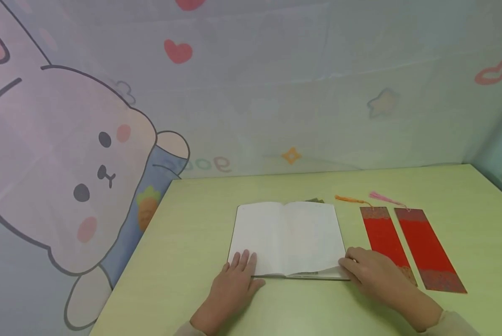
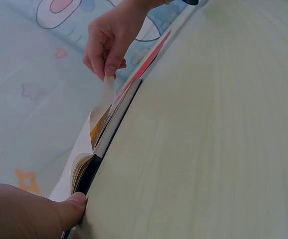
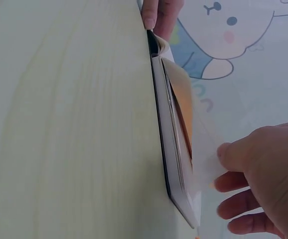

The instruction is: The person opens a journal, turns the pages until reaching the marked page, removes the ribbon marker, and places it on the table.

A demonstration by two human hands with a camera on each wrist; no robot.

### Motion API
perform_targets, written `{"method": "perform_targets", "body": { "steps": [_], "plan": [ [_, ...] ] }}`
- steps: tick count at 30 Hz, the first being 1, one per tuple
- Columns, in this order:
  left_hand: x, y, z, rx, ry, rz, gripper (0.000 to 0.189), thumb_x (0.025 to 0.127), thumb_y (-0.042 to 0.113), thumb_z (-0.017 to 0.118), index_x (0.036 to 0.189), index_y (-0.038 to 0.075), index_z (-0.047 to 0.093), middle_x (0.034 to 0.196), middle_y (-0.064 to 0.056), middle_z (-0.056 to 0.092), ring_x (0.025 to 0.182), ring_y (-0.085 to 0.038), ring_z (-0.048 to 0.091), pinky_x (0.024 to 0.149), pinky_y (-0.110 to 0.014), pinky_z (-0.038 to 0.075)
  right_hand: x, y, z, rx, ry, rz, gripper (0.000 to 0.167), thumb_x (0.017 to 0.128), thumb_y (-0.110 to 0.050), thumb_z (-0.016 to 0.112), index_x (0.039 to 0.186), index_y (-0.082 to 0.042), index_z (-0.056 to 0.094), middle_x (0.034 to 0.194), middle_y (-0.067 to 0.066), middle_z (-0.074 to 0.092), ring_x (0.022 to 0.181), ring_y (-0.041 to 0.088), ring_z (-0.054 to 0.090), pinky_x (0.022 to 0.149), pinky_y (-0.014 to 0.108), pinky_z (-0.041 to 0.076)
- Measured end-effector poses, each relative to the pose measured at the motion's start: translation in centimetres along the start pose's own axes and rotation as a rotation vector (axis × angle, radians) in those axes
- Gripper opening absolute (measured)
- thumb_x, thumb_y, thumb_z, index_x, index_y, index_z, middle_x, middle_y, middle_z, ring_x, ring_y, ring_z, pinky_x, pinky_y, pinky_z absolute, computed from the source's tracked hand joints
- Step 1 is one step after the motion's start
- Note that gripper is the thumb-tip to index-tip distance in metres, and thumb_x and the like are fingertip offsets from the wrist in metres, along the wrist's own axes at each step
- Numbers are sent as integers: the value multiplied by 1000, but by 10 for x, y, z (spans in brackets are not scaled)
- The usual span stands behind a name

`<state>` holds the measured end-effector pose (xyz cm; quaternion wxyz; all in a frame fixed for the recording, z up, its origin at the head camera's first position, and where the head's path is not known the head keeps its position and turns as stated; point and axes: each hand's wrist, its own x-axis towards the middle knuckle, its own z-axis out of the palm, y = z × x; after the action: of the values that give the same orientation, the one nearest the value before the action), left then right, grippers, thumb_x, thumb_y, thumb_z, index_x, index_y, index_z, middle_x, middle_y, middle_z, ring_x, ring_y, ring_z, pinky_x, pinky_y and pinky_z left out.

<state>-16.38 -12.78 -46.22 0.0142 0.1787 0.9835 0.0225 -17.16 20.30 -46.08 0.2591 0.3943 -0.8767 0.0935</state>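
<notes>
Tugged too sharply, the page (image 1: 314,238) pinched by the right hand (image 1: 374,275) could crease, since the left hand (image 1: 235,282), fingers spread, presses the open notebook (image 1: 257,228).

Premises: a screened-off table space. A pale yellow-green wood-grain table (image 1: 192,224) adjoins a creased grey-blue backdrop (image 1: 276,102) printed with a large pinkish-white cartoon rabbit (image 1: 58,163) and a solid red heart (image 1: 178,51); similar blue-grey sheeting (image 1: 500,151) bounds the right side. Whether home or studio cannot be established.
</notes>
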Motion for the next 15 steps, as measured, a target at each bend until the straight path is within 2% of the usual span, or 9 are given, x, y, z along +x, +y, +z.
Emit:
{"method": "perform_targets", "body": {
  "steps": [3,5,7,10,11,15],
  "plan": [
    [0,0,1,6,3,-1,65,94,48,44,141,4,38,143,-16,37,132,-33,33,101,-50,33,1,0,0,-6,60,-17,22,70,-10,77,92,-8,71,81,2,57,63,11,49,51,20,45],
    [0,-1,3,5,4,-2,65,94,49,44,141,4,38,144,-16,37,132,-33,33,102,-50,33,2,0,0,-5,94,-13,15,85,-19,66,93,-7,71,80,2,57,61,11,48,49,19,44],
    [0,-1,4,3,6,-3,65,94,49,43,141,5,38,144,-15,36,133,-33,32,102,-50,32,3,-2,1,-20,134,-5,30,95,-28,50,92,-7,71,79,2,57,59,11,48,48,19,44],
    [0,-1,4,0,11,-2,65,95,50,42,142,5,38,145,-15,36,133,-33,31,102,-50,32,6,-4,1,-42,207,-2,55,101,-37,27,91,-7,71,78,4,59,57,14,51,47,22,46],
    [0,-1,3,1,12,-1,65,95,50,42,142,5,37,145,-15,36,133,-33,31,102,-50,32,7,-5,1,-51,230,-3,57,101,-38,25,90,-6,71,78,4,59,57,15,52,47,24,47],
    [-1,0,2,2,13,2,66,94,50,42,142,5,37,144,-15,36,133,-33,32,102,-50,32,12,-8,0,-59,295,-27,52,102,-35,29,92,-5,71,78,7,62,60,18,57,49,28,50]
  ]
}}
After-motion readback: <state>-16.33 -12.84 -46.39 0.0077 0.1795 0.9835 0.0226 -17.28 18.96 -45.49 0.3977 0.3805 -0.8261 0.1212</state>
